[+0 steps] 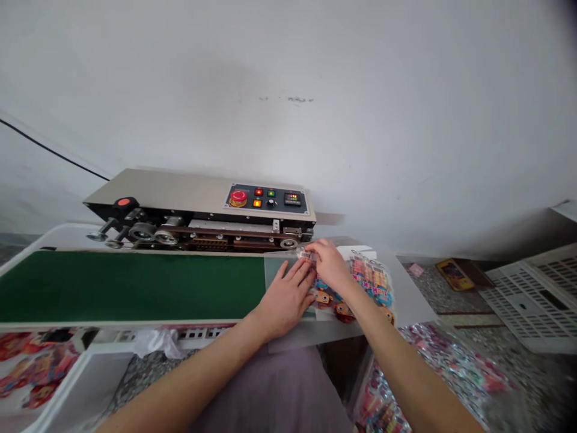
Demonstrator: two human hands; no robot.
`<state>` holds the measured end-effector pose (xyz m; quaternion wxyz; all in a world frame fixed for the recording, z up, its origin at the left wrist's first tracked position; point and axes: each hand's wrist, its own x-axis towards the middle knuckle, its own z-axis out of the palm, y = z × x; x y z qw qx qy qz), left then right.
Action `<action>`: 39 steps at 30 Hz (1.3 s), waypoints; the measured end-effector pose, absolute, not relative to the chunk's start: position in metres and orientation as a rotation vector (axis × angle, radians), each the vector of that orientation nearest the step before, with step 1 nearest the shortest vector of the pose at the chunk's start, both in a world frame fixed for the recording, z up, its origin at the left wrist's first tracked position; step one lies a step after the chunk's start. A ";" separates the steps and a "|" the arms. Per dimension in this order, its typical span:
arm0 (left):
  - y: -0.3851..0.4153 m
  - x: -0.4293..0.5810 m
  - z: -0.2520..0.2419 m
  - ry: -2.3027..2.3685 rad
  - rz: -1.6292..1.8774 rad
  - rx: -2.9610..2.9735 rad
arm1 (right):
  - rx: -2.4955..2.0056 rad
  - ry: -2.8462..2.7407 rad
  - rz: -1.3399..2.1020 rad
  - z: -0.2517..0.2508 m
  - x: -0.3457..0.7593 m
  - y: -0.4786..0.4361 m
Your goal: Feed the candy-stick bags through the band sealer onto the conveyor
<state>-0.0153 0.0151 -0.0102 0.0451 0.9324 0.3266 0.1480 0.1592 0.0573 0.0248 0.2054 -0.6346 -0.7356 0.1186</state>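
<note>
Left hand (288,297): flat and palm down, fingers stretched out and slightly fanned. We see it pressing on the left part of the bag (367,282) and gripping nothing.
Right hand (331,264): fingers curled down over the bag's top edge, thumb hidden beneath. We read this as a pinch on that edge, just beside the intake of the sealing machine (202,210).
Bag: a clear film packet stuffed with small, brightly printed pieces. It lies flat on the pale feed plate (408,294) at the right end of the green belt (130,285), with its top edge toward the machine's rollers and a small barcode label at that edge.
Weight: we judge it light, since one flat palm seems enough to keep it in place.
Stiffness: soft and floppy, in our view. The film would sag and the contents shift if it were lifted by one corner.
Surface: glossy film, probably slippery against the smooth plate, so downward pressure should serve better than a sideways push.
Where to hold: we would take the empty strip of film along the top edge between thumb and fingers, with the other palm flattening the filled part.
Fragility: the film looks likely to crease or wrinkle, and we cannot tell how delicate the contents are.
Around: the control panel (268,198) has lit lamps and a red stop button (238,196). A heap of similar packets (433,361) lies lower right and a white slatted crate (532,294) sits far right.
</note>
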 end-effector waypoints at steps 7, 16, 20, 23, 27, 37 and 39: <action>0.015 -0.016 -0.011 1.023 0.448 2.800 | -1.811 -2.138 0.331 0.032 0.159 0.059; 0.013 -0.015 -0.009 1.052 0.448 2.814 | -1.816 -2.162 0.272 0.032 0.145 0.053; 0.012 -0.015 -0.010 1.067 0.465 2.804 | -1.829 -2.117 0.269 0.034 0.157 0.053; 0.012 -0.015 -0.011 1.066 0.483 2.796 | -1.851 -2.050 0.215 0.034 0.166 0.048; 0.012 -0.015 -0.010 1.054 0.475 2.791 | -1.805 -2.085 0.229 0.029 0.158 0.045; 0.011 -0.017 -0.011 1.058 0.474 2.803 | -1.888 -1.989 0.096 0.040 0.188 0.035; 0.011 -0.015 -0.012 1.076 0.493 2.807 | -1.909 -2.062 0.019 0.039 0.198 0.019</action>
